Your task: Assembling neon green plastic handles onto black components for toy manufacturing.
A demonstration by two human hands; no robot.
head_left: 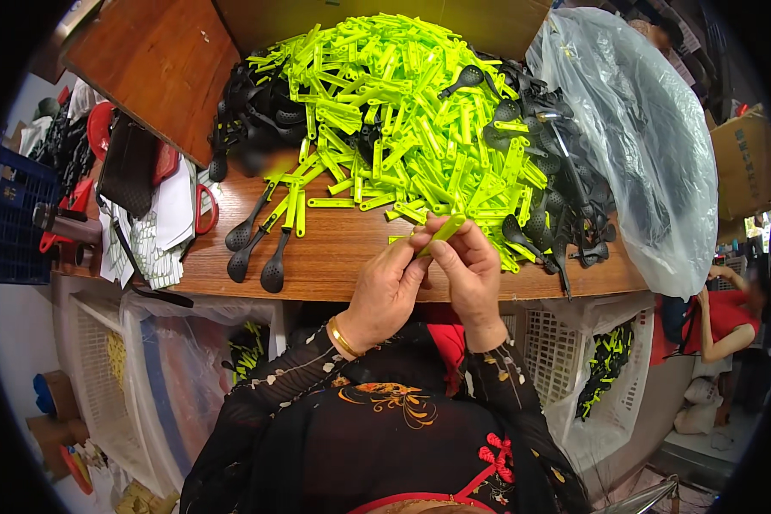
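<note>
My left hand (385,287) and my right hand (471,274) meet at the table's front edge, both closed on one lime-green handle (448,226). It slants up between my thumbs and fingers, and its lower end is hidden by them. Just beyond my fingers rises a big heap of loose lime-green handles (394,103). Left of my hands, black perforated spoons (272,272) with green handles fitted lie side by side, heads toward me. More black spoon heads (544,193) lie at the heap's right side, one of them (467,79) on top of the green handles.
A clear plastic bag (630,146) hangs over the table's right end. Papers (173,210) and red scissors (206,210) lie at the left. Below the edge stand white crates (103,377) (548,343), the right one holding green-and-black pieces. Another person in red (732,317) is far right.
</note>
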